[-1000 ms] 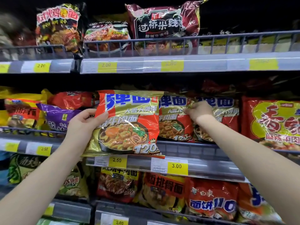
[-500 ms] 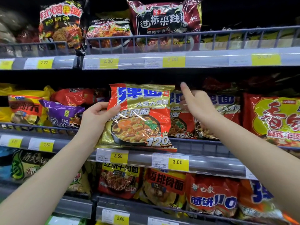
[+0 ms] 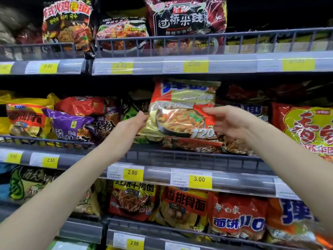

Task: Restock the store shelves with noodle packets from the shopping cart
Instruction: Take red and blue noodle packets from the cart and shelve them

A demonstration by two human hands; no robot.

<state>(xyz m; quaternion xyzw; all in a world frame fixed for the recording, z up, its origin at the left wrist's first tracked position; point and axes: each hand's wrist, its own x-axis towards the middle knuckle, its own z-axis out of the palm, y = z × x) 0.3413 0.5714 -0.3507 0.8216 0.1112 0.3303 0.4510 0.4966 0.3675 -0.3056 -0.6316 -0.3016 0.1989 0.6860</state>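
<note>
A red and gold noodle packet with a bowl picture stands tilted inside the middle shelf, resting on similar packets below it. My left hand grips the packet's lower left edge. My right hand is at its right edge, with the thumb and loosely bent fingers lying over the front. More packets of the same kind sit behind my right hand, partly hidden. The shopping cart is out of view.
A wire rail fronts the middle shelf. A purple packet and a yellow one fill its left end, a red and yellow packet its right. The top shelf and lower shelf are packed too.
The packet went up and to the right, over the rail and into the middle shelf. My right hand left the packets it held back and came to this packet's right edge.
</note>
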